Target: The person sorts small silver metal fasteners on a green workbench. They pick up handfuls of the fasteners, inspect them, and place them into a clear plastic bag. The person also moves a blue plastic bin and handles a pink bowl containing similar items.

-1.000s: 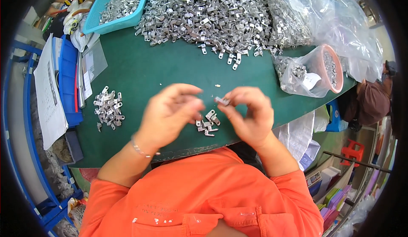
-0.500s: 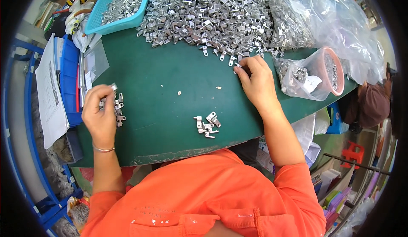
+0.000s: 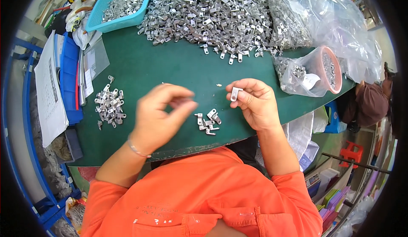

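Observation:
Between the thumb and fingers of my right hand [image 3: 257, 103] is a small bent metal bracket [image 3: 234, 93] with a hole in it. My left hand [image 3: 161, 115] hangs over the green table [image 3: 157, 62], its thumb and fingers apart and nothing between them. Just below and between the hands lies a small group of brackets [image 3: 208, 124]. A larger cluster of brackets [image 3: 111, 105] sits to the left, beyond my left hand. At the far side spreads a big heap of loose brackets [image 3: 208, 20].
A turquoise basket [image 3: 142, 13] of small metal parts stands far left. On the right are a large clear bag [image 3: 335, 15] and a pink tub [image 3: 335, 67] lying on its side, wrapped in plastic. A blue tray [image 3: 70, 75] with papers borders the left edge. Another person [image 3: 372, 103] is at far right.
My left hand has let go of a bracket at the left cluster and moved right. My right hand has come back from the heap's edge toward me with a bracket.

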The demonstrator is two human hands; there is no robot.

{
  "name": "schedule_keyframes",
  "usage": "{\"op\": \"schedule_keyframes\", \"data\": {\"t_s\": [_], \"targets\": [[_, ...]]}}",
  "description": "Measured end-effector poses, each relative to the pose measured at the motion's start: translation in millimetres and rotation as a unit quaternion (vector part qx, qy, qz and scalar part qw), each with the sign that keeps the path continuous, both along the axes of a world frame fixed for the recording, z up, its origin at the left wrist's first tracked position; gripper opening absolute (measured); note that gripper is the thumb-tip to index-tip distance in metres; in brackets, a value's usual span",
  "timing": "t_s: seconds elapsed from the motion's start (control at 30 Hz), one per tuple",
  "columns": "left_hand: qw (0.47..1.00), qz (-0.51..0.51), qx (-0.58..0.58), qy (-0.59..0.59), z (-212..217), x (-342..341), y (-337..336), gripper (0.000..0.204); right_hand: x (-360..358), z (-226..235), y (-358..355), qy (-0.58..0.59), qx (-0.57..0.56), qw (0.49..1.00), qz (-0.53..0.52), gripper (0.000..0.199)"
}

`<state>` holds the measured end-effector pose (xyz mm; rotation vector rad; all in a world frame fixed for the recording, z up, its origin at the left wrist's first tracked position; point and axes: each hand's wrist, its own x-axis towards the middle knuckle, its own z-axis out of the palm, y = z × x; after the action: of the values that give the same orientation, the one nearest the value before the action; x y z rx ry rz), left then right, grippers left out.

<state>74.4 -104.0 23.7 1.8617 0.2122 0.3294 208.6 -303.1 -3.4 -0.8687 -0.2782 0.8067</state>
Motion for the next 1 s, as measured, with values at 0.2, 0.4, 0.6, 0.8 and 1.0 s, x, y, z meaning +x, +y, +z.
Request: {"op": "schedule_keyframes", "data": {"t_s": [0.2,0.4,0.6,0.8,1.0], "targets": [[0.996,-0.048,-0.009,-0.075,-18.5,20.4,-31.3,0.020,-25.8,4.5,3.2,-0.406,-0.134,0.903,-0.047,0.014],[0.973,-0.001,0.169,-0.154,-17.6,21.3,-16.6,0.016,43.8,-10.6,15.5,-0.589,-0.425,0.657,-0.201,0.011],[0.976,-0.086,0.183,-0.081,-26.8,18.1,-12.9,0.010,59.8,-11.6,23.0,-0.513,-0.499,0.677,-0.170,0.012],[0.982,-0.089,0.160,-0.052,-27.6,18.9,-13.2,0.008,48.8,3.5,-1.6,-0.146,-0.280,0.947,-0.057,0.014],[0.995,-0.064,0.073,-0.005,-20.7,18.4,-19.3,0.013,-1.0,9.8,3.7,-0.498,-0.191,0.841,-0.094,0.009]]}}
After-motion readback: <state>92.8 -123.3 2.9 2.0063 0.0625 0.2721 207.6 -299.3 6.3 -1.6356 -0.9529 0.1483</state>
